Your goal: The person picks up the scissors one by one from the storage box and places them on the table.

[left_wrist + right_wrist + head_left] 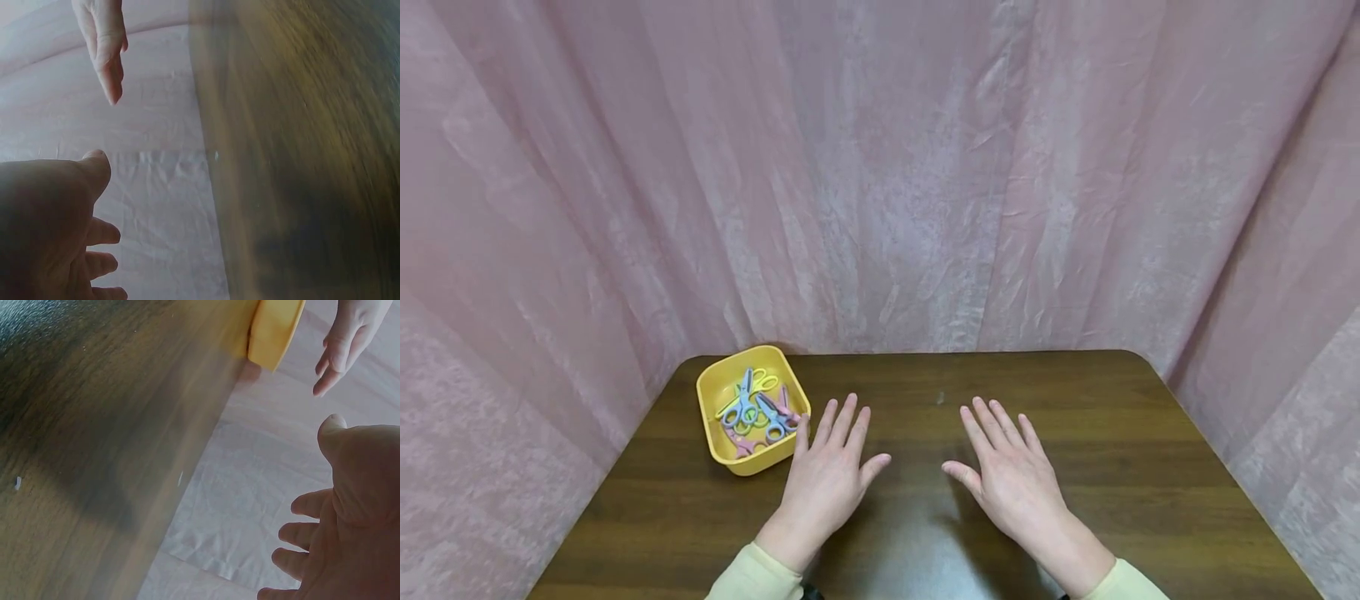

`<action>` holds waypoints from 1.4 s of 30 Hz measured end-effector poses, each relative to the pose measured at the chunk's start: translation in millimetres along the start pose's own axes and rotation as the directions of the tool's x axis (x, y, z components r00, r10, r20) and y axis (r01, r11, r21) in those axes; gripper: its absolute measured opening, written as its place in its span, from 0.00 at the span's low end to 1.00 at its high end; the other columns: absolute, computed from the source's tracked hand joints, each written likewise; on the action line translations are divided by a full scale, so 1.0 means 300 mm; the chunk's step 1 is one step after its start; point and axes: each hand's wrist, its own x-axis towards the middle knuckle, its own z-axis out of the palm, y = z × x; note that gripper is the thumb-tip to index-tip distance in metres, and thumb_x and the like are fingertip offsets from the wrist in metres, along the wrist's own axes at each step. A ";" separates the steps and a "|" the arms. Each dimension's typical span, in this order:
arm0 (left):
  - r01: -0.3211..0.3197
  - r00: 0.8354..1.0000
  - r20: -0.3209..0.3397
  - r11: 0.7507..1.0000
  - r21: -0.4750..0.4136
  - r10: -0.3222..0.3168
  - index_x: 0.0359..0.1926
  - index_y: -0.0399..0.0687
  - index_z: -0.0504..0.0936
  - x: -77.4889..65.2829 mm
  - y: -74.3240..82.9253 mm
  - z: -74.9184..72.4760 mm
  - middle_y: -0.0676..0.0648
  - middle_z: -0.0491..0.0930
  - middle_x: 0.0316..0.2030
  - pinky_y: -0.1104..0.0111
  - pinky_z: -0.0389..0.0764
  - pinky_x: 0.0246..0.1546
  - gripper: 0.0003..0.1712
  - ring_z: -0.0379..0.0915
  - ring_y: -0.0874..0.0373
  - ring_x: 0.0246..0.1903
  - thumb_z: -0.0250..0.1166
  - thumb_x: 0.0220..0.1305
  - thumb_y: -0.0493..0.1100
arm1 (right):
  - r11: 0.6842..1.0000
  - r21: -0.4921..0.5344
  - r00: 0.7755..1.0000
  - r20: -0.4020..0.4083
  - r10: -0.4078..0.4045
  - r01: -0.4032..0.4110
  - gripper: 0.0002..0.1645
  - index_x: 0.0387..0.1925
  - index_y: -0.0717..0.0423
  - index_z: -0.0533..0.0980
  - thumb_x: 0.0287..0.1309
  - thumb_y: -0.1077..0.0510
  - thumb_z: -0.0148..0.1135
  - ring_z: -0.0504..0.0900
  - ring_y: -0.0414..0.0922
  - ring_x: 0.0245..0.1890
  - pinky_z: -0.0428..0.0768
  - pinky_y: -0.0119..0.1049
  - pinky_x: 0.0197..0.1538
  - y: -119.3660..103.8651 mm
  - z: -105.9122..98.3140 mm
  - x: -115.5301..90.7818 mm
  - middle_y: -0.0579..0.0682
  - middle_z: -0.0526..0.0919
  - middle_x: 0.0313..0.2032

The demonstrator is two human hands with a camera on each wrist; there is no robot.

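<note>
Both hands hover over the brown table with palms down and fingers spread, holding nothing. My left hand (826, 479) is just right of a yellow bin (748, 468), its little finger overlapping the bin's near right edge in the head view. Inside the bin lie several small scissors: a blue pair (746, 400), a second blue pair (772, 419), a yellow-handled pair (764, 381) and pink ones (747, 447), with green handles partly hidden beneath. My right hand (1017, 483) is over the middle right of the table, thumb pointing toward the left hand.
The wooden table (1150, 467) has rounded far corners. A pink curtain (910, 183) hangs behind its far edge and along both sides. A small pale speck (17, 483) shows on the tabletop in the right wrist view.
</note>
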 end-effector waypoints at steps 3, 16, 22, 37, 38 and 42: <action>0.013 1.000 -0.008 1.000 -0.008 -0.013 0.80 0.46 0.75 -0.006 -0.016 0.000 0.39 0.65 0.83 0.29 0.56 0.77 0.44 0.58 0.36 0.82 0.61 0.79 0.70 | 1.000 -0.003 1.000 0.011 0.006 -0.006 0.51 0.82 0.59 0.69 0.74 0.31 0.65 0.63 0.60 0.83 0.58 0.66 0.81 0.000 0.007 0.001 0.60 0.66 0.82; 0.041 0.998 -0.052 0.999 -0.017 -0.042 0.78 0.42 0.76 -0.004 -0.077 -0.011 0.37 0.68 0.80 0.30 0.60 0.76 0.42 0.63 0.35 0.79 0.64 0.80 0.66 | 1.000 0.004 1.000 0.012 -0.011 0.011 0.50 0.81 0.60 0.70 0.74 0.31 0.65 0.65 0.60 0.82 0.58 0.65 0.81 -0.014 0.035 0.015 0.59 0.67 0.82; 0.048 0.997 -0.062 0.999 -0.024 -0.050 0.78 0.41 0.76 -0.005 -0.100 -0.014 0.36 0.68 0.80 0.29 0.59 0.75 0.42 0.62 0.34 0.80 0.64 0.79 0.66 | 1.000 0.009 1.000 -0.003 -0.021 0.021 0.49 0.81 0.60 0.71 0.75 0.31 0.65 0.65 0.60 0.82 0.59 0.66 0.81 -0.019 0.031 0.025 0.59 0.68 0.81; 0.087 0.996 -0.033 0.995 -0.038 -0.088 0.79 0.41 0.75 -0.010 -0.155 -0.024 0.36 0.67 0.81 0.28 0.62 0.74 0.42 0.60 0.34 0.81 0.64 0.80 0.66 | 0.999 0.029 0.999 0.008 -0.037 0.037 0.49 0.82 0.58 0.70 0.75 0.32 0.64 0.64 0.58 0.82 0.59 0.65 0.81 -0.058 0.044 0.067 0.57 0.68 0.82; 0.087 0.996 -0.033 0.995 -0.039 -0.089 0.79 0.40 0.75 -0.011 -0.160 -0.025 0.36 0.67 0.81 0.28 0.61 0.73 0.42 0.60 0.33 0.81 0.64 0.80 0.66 | 0.999 0.029 0.999 0.010 -0.039 0.038 0.49 0.82 0.59 0.70 0.75 0.32 0.64 0.64 0.58 0.82 0.59 0.65 0.81 -0.062 0.044 0.069 0.57 0.68 0.82; 0.090 0.995 -0.037 0.995 -0.045 -0.091 0.78 0.39 0.76 -0.016 -0.183 -0.027 0.34 0.67 0.80 0.27 0.60 0.74 0.42 0.58 0.33 0.81 0.64 0.80 0.65 | 0.998 0.034 0.998 0.021 -0.051 0.050 0.49 0.81 0.59 0.70 0.75 0.31 0.64 0.64 0.58 0.83 0.58 0.64 0.82 -0.080 0.053 0.079 0.57 0.68 0.82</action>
